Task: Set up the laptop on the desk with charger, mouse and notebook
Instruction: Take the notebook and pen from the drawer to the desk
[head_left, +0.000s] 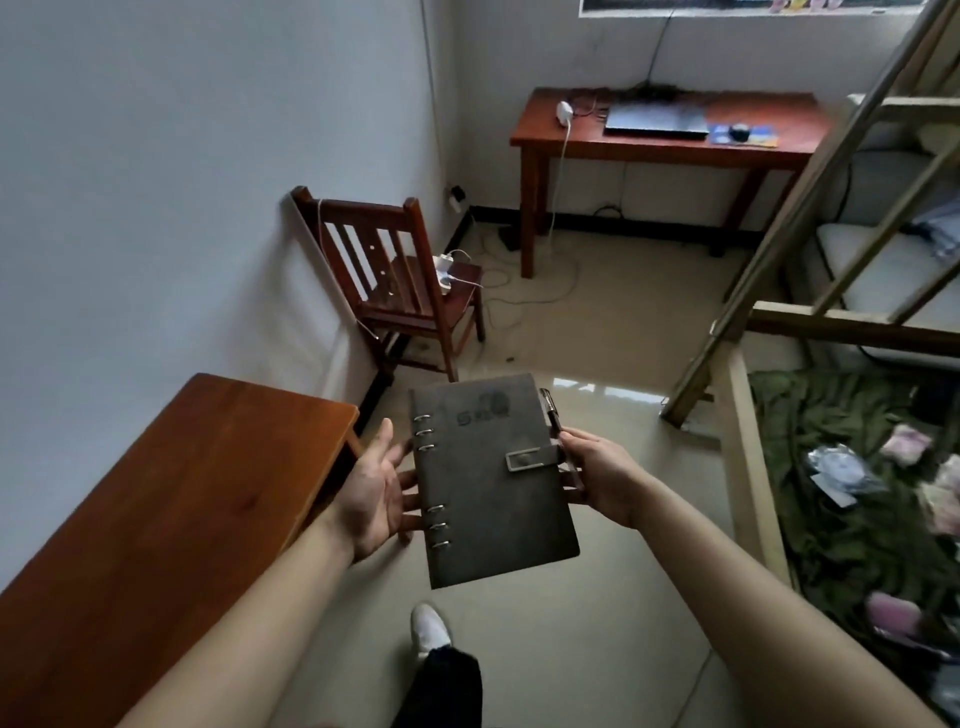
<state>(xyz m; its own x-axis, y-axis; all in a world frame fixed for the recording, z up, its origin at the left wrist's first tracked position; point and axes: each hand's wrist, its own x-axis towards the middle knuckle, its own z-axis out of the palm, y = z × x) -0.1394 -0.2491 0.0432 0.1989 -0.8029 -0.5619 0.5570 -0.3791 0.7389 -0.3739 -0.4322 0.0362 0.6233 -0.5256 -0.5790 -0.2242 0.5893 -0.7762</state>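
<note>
- Right hand (597, 475) grips the dark grey ring-bound notebook (493, 478) at its clasp edge.
- Left hand (374, 493) open, fingers seemingly under the spine.

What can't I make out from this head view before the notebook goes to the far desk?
- Laptop: charger connection, too small and far.
- Mouse: wired or not, too small.
- Notebook: cover logo blurred; underside fingers of the left hand hidden by it.
- Wall poster: cut off by the top edge.
</note>
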